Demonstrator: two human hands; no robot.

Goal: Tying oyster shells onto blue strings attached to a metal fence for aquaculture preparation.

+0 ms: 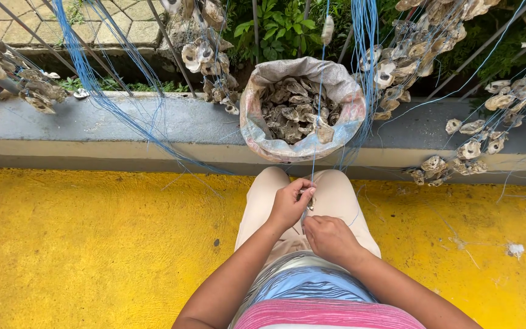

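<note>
- I am looking down at my lap; landmark is the sack (257, 131) of shells, sitting against the grey curb just ahead of my knees.
- My left hand (288, 204) is closing its fingers together on a thin blue line (315, 146), pinching it just below the sack, over my left thigh.
- A small shell piece (310, 206) is showing at the left fingertips; too small for me to tell whether it is threaded on the line.
- My right hand (330, 237) is curling shut nearer my body than the left one, the two almost touching; it is gripping the lower end of the same line.
- The line is running straight up from my hands, passing in front of the sack's open mouth and out of the top of view.
- The sack is standing open, its rim rolled down, filled with grey oyster shells (293, 109).
- Left and right of the sack, shell strings (470, 149) are hanging on blue cord from a metal railing.
- Yellow painted floor (92, 244) is spreading on both sides of my legs, nearer than the sack.
</note>
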